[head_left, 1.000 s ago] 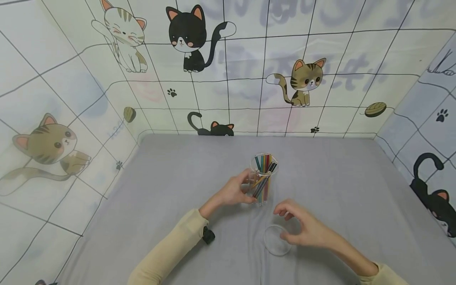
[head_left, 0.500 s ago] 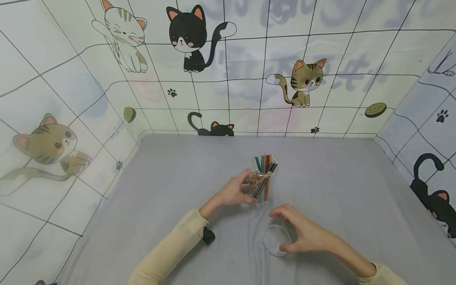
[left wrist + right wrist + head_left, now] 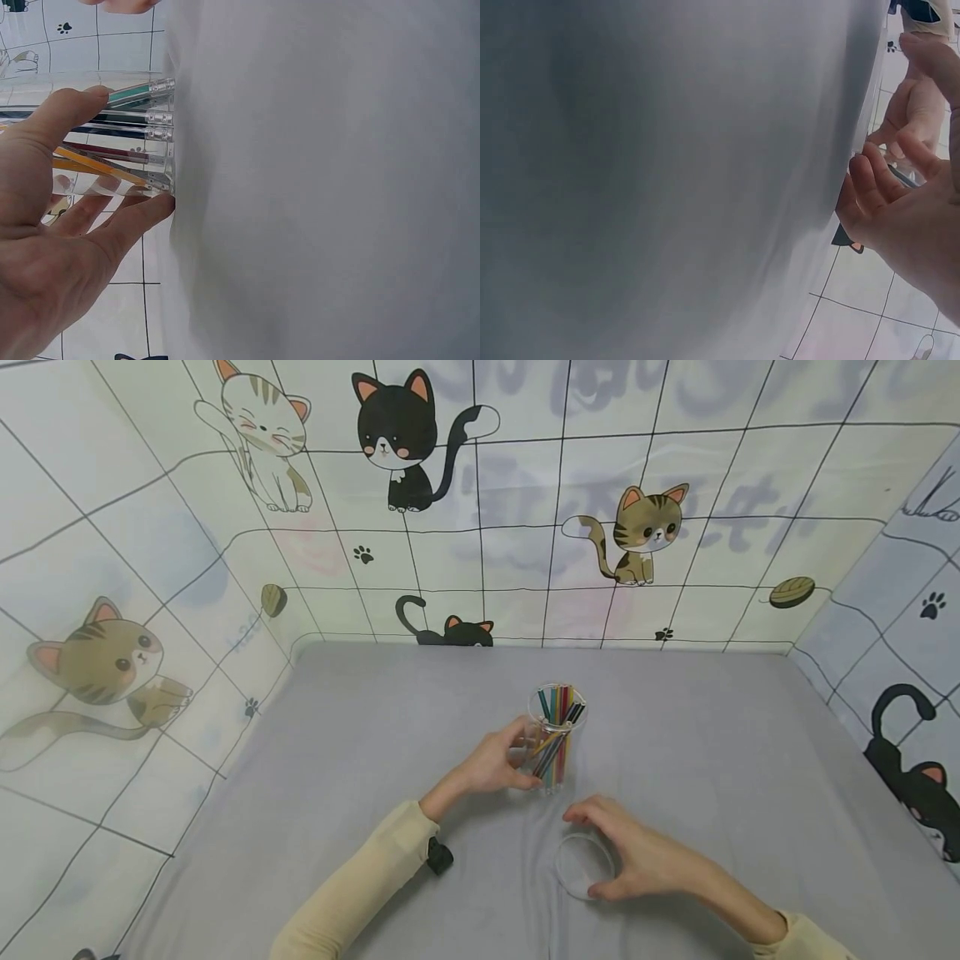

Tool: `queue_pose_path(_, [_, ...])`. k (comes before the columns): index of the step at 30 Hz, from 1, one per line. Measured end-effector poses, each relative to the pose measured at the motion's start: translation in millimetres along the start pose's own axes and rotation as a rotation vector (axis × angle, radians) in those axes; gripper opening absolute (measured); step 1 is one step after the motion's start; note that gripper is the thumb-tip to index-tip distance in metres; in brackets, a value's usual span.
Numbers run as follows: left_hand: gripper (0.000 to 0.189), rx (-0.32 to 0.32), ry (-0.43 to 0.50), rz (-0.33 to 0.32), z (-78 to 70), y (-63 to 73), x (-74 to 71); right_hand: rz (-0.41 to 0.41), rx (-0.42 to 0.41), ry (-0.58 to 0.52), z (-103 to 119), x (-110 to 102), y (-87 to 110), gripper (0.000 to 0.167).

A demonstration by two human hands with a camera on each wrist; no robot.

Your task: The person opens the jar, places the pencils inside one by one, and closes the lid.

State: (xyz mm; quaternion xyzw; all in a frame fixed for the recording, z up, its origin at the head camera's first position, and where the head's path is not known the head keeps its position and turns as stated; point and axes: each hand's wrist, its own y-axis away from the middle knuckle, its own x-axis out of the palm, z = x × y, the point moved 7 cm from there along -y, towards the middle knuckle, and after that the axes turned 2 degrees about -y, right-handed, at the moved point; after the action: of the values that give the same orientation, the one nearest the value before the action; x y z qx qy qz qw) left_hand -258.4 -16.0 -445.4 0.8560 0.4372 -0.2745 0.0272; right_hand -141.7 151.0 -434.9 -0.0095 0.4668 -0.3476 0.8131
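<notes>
A clear cylindrical jar (image 3: 557,722) stands upright on the table, holding several coloured pencils (image 3: 561,697). My left hand (image 3: 495,760) grips the jar low on its left side. In the left wrist view the thumb and fingers of the left hand (image 3: 56,217) curve round the jar, pencil ends (image 3: 154,116) showing through its wall. Nearer to me, a clear round lid (image 3: 573,868) lies flat on the cloth. My right hand (image 3: 637,852) hovers around its right side, thumb by the near rim and fingers bent past the far rim. The right wrist view hides the lid.
Grey cloth (image 3: 390,710) covers the table. White wall sheets (image 3: 517,560) printed with cats and grid lines enclose the back and both sides. A small black object (image 3: 440,856) sits at my left sleeve.
My right hand has shifted slightly left and nearer to me, its thumb and fingers coming round the lid. My left hand, the jar and the lid stay in place.
</notes>
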Motion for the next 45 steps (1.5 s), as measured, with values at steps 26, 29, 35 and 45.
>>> queue_pose_path(26, [0.070, -0.003, -0.044, -0.003, -0.6, -1.6, -0.8, 0.072, -0.005, 0.134, 2, 8, -1.7, 0.078])
queue_pose_path(29, [0.069, 0.005, -0.048, -0.005, -5.2, -0.3, -1.4, 0.083, 0.049, 0.080, -1, 5, 0.0, 0.076])
queue_pose_path(35, [0.070, 0.009, -0.053, -0.008, -5.9, 0.0, -1.6, 0.057, 0.115, -0.015, -2, -22, -3.5, 0.071])
queue_pose_path(45, [0.071, 0.018, -0.019, -0.004, -0.8, -0.4, -0.4, -0.028, 0.073, 0.079, -1, -57, -9.3, 0.075])
